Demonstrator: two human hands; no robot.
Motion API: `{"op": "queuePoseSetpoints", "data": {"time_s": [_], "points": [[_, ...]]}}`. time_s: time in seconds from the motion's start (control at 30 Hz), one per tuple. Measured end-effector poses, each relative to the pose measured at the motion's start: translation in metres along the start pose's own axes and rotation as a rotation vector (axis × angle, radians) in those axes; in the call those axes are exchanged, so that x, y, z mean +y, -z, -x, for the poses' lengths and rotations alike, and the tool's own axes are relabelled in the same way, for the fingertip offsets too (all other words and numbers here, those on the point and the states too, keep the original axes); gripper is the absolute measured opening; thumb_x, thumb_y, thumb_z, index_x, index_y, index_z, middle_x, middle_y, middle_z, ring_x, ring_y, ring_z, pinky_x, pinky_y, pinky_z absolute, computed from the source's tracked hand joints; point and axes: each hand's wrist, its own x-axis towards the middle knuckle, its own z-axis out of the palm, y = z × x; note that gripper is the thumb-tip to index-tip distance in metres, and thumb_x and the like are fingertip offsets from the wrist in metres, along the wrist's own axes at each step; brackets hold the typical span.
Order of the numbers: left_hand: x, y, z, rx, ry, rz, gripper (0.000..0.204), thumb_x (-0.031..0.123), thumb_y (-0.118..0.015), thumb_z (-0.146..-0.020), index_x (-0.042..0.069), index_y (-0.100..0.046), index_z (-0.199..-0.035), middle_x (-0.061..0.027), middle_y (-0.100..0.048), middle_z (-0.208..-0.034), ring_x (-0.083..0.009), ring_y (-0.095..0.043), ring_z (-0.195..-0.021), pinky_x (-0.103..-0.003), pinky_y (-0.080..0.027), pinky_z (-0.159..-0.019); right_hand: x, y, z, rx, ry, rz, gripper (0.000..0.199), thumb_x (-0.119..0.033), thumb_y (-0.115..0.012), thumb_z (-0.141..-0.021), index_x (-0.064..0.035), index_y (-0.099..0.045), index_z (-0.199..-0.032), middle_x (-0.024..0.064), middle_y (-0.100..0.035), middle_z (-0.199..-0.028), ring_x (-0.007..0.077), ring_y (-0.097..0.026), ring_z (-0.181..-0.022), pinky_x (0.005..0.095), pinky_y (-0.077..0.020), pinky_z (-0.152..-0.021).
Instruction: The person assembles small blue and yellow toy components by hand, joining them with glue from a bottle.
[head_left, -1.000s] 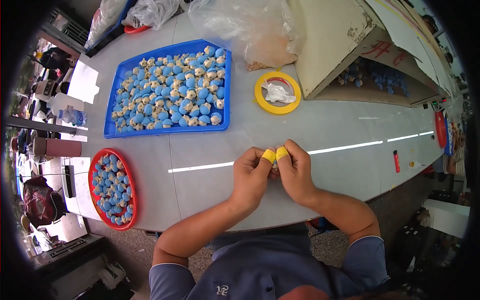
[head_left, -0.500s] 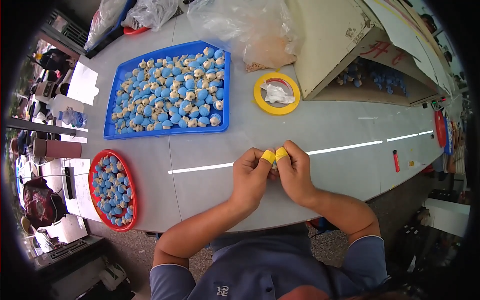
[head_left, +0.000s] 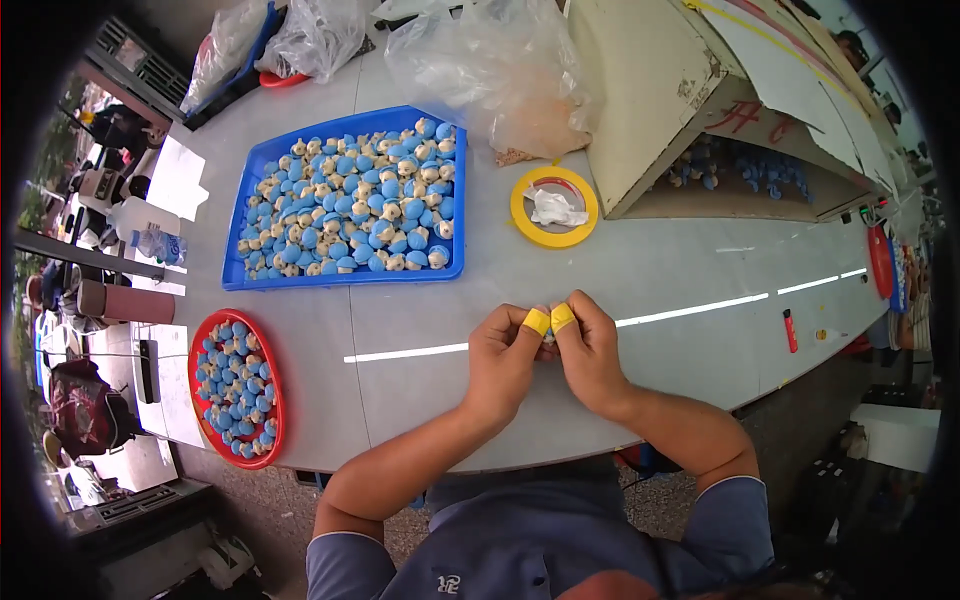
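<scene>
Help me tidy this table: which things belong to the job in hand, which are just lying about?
Likely the job's:
mostly hidden small piece in left fingers and right fingers
blue tray of figures
red tray of figures

Probably lying about:
pink bottle
clear bottle
crumpled tissue

Between the left grip (head_left: 502, 358) and the right grip (head_left: 592, 358), thumbs (head_left: 537, 321) and curled fingers (head_left: 505, 317) hide nearly all of a small bluish piece (head_left: 549, 336), its shape unreadable. Blue pieces (head_left: 770, 172) inside the box (head_left: 650, 115) sit in shadow, too dim to separate; the top edge cuts off the clear plastic bag (head_left: 490, 65).
</scene>
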Motion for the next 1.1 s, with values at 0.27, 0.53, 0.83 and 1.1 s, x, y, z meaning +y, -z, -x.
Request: {"op": "queuePoseSetpoints", "data": {"time_s": [0.27, 0.53, 0.83, 1.1], "points": [[-0.008, 0.002, -0.01, 0.065, -0.188, 0.031, 0.019, 0.015, -0.059, -0.095, -0.003, -0.056, -0.103, -0.0078, -0.063, -0.096, -0.0108, -0.061, -0.085, -0.027, -0.053, -0.077, 0.0, 0.006, -0.003, -0.07, -0.024, -0.144, 0.013, -0.006, -0.051, -0.095, -0.0009, -0.052, -0.108, 0.0002, -0.056, -0.086, 0.0035, -0.049, -0.073, 0.0201, -0.043, -0.065], [0.01, 0.021, -0.02, -0.107, -0.097, 0.008, 0.021, 0.01, -0.061, -0.092, -0.001, -0.058, -0.109, -0.0084, -0.065, -0.101, -0.0153, -0.063, -0.093, -0.03, -0.053, -0.084, -0.009, 0.031, -0.021, -0.2, -0.132, -0.151, 0.015, -0.005, -0.052, -0.093, -0.0008, -0.053, -0.108, 0.004, -0.059, -0.091, 0.0068, -0.053, -0.068, 0.0222, -0.0454, -0.058], [0.022, 0.024, -0.025, -0.272, 0.08, -0.023, 0.029, 0.009, -0.063, -0.09, -0.005, -0.058, -0.115, -0.0118, -0.063, -0.11, -0.0183, -0.064, -0.099, -0.027, -0.053, -0.085, -0.006, 0.04, -0.032, -0.307, -0.101, -0.119, 0.013, -0.003, -0.054, -0.091, 0.0005, -0.053, -0.104, 0.0059, -0.061, -0.092, 0.0078, -0.057, -0.071, 0.0229, -0.0493, -0.064], [0.012, 0.027, -0.028, -0.289, 0.058, 0.045, 0.026, 0.004, -0.06, -0.09, -0.011, -0.057, -0.111, -0.0158, -0.063, -0.109, -0.0207, -0.063, -0.099, -0.032, -0.051, -0.093, -0.017, 0.044, -0.033, -0.368, -0.179, 0.021, 0.011, 0.0, -0.054, -0.088, 0.0015, -0.053, -0.099, 0.0038, -0.06, -0.082, 0.0048, -0.053, -0.065, 0.02, -0.0447, -0.053]]}}
